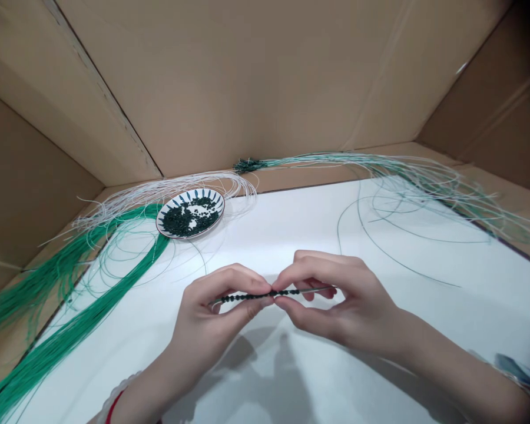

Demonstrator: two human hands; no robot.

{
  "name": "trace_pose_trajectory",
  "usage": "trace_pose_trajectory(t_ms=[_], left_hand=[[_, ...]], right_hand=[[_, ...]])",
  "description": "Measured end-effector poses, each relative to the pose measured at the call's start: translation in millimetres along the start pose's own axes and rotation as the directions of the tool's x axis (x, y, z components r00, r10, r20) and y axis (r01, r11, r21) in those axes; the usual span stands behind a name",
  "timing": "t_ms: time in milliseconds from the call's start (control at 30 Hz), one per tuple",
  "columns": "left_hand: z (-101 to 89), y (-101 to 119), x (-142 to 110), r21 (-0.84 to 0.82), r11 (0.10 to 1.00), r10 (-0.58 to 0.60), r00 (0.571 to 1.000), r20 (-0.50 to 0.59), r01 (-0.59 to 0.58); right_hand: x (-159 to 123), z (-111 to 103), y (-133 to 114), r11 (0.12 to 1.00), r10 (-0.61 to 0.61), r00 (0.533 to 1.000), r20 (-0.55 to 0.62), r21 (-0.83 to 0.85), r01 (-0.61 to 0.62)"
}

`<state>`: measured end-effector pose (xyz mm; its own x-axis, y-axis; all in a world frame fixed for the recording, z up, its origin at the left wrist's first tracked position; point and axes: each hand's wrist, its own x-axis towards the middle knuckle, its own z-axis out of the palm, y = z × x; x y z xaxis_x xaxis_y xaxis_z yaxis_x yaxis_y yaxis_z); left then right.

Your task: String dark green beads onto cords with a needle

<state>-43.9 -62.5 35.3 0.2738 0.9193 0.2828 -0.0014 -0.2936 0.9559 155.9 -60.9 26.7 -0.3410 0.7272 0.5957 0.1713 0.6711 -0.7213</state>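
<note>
Strand of small dark-green beads (242, 297), held level above the white bench (335, 365) between the closed fingers of left hand (221, 312) and right hand (335, 294), fingertips meeting. Beyond: white oval dish with blue strokes (191, 213), holding dark beads; bright-green threads (101, 300), partly beneath it; white threads (159, 189) behind; pale-green bundle (380, 160) along the cardboard wall (265, 76).

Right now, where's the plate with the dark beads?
In the head view, the plate sits left of center, beyond the left hand, beside the green strands and the white strands.
</note>
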Motion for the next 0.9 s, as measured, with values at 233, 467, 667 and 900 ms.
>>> trace_pose_trajectory(t_ms=[233, 467, 667, 900], left_hand=[[-0.6, 0.6, 4.2, -0.043, 0.996, -0.079, 0.996, 0.031, 0.081], [2.3, 2.7, 1.8, 0.094, 0.995, -0.032, 0.997, 0.076, 0.024], [4.0, 3.1, 1.6, 0.122, 0.993, -0.021, 0.995, 0.096, 0.009], [4.3, 0.6, -2.0, 0.153, 0.988, 0.002, 0.994, 0.109, -0.019]], right_hand=[[1.2, 0.8, -3.3, 1.000, -0.002, 1.000, 0.008, 0.006, 0.002], [-1.3, 5.1, -1.0, 1.000, 0.002, 1.000, -0.004, 0.021, -0.002], [-3.0, 5.9, -1.1, 1.000, -0.020, 1.000, -0.010, -0.018, 0.020], [-2.3, 6.0, -1.6, 0.999, -0.024, 0.999, -0.028, -0.037, 0.023]])
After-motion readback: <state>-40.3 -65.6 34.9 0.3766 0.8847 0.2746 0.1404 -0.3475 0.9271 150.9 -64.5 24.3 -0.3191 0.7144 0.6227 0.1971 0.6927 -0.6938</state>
